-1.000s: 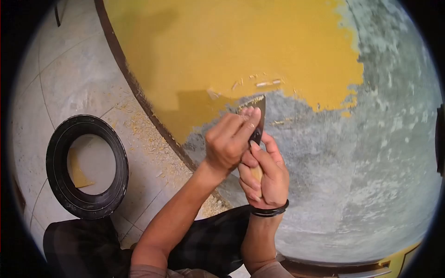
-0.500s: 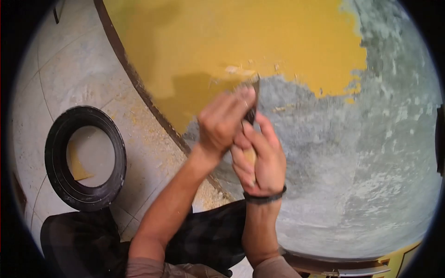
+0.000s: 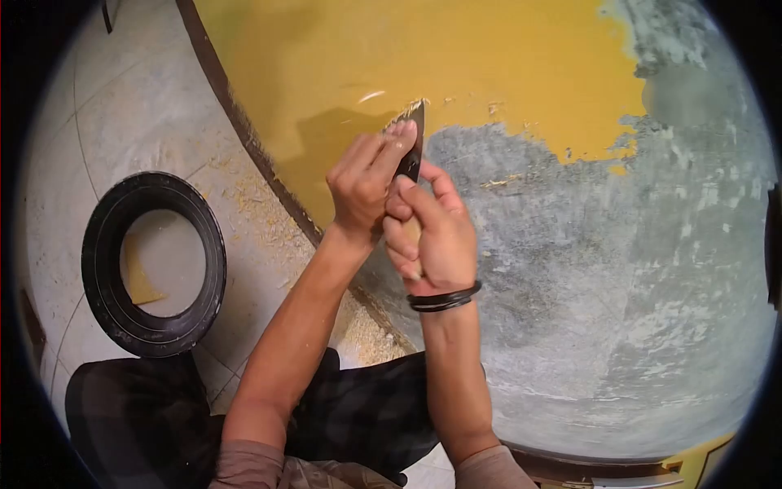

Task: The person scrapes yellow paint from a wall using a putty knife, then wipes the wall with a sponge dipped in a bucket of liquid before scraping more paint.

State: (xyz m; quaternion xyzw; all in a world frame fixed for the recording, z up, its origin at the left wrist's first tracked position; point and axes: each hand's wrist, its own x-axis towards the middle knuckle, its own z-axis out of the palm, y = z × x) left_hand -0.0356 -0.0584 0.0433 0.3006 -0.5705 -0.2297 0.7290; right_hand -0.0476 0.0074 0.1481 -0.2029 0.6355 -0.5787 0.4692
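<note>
A scraper (image 3: pixel 418 147) with a dark metal blade and a pale handle lies against the yellow paint (image 3: pixel 489 49) of a wall. My right hand (image 3: pixel 436 236), with black bands at the wrist, is wrapped round the handle. Higher up, my left hand (image 3: pixel 366 175) presses its fingers on the blade. Pale flakes cling along the blade's edge. Below and to the right of the yellow layer, grey bare surface (image 3: pixel 554 244) shows, with a ragged border between them.
On the tiled floor (image 3: pixel 134 81) at the left stands a round black bucket (image 3: pixel 98 261) holding greyish liquid and a yellow piece (image 3: pixel 142 277). Paint shavings (image 3: pixel 265 208) lie along the wall's brown base strip (image 3: pixel 244 130). My dark-clothed legs (image 3: pixel 366 407) are at the bottom.
Both hands and the scraper have moved up and left, further onto the yellow paint. A loose pale strip near the blade has gone, and flakes now gather on the blade's edge.
</note>
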